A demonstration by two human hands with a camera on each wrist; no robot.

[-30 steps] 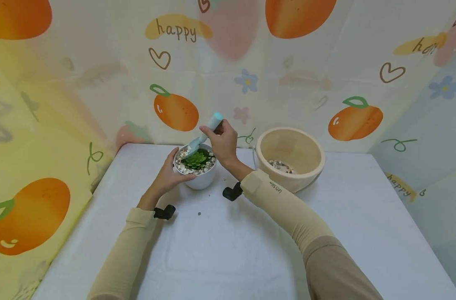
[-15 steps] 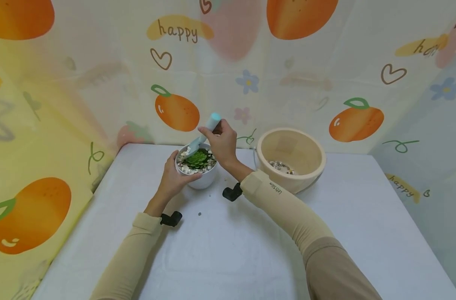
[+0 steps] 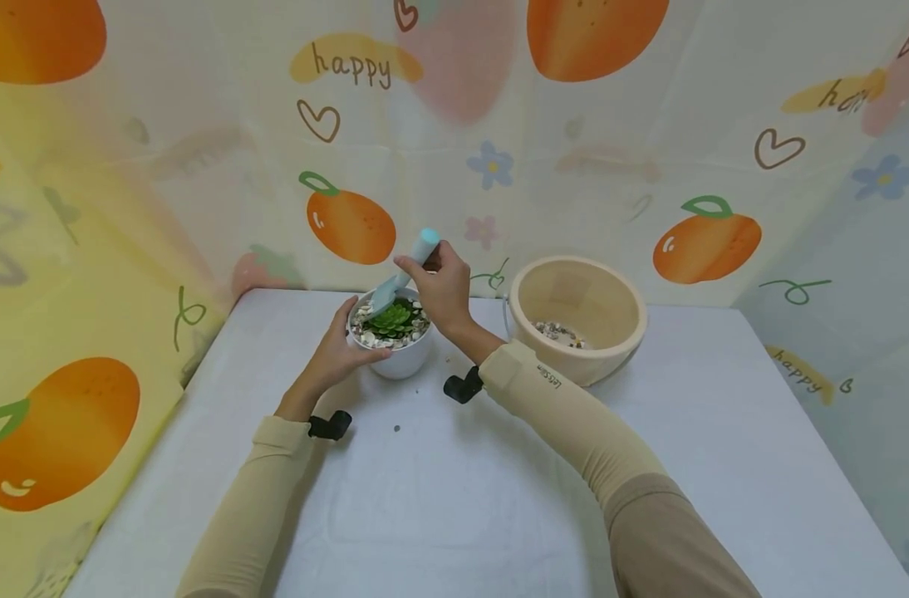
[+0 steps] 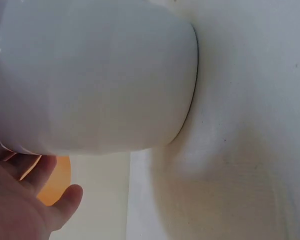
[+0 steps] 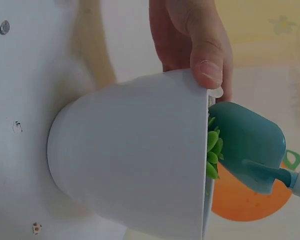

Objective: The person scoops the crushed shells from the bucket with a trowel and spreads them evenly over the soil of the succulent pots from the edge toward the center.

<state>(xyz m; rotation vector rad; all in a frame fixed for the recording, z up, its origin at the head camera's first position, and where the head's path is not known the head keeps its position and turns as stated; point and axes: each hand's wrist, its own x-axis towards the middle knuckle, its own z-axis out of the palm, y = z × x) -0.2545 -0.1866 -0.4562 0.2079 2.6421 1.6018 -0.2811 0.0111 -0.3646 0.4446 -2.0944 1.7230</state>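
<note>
A white pot (image 3: 398, 362) stands on the table, holding a green succulent (image 3: 393, 319) ringed by pale pebbles (image 3: 369, 338). My left hand (image 3: 333, 353) grips the pot's left side, its thumb over the front rim. In the left wrist view some fingers (image 4: 42, 172) show beside the pot wall (image 4: 90, 75). My right hand (image 3: 449, 289) pinches the light blue handle of a small trowel (image 3: 423, 246), tilted above the pot. Its teal blade (image 5: 247, 142) dips inside the rim next to the succulent in the right wrist view. The blade's tip is hidden there.
To the right stands a large beige bucket (image 3: 525, 286) with some pebbles (image 3: 559, 333) at its bottom. Stray pebbles, one of them dark (image 3: 397, 428), lie on the white-covered table (image 3: 439, 507). A printed cloth (image 3: 574, 191) hangs behind.
My left hand moved slightly right along the pot, then back left. The trowel's handle has shifted a little left and down, its blade staying in the pot.
</note>
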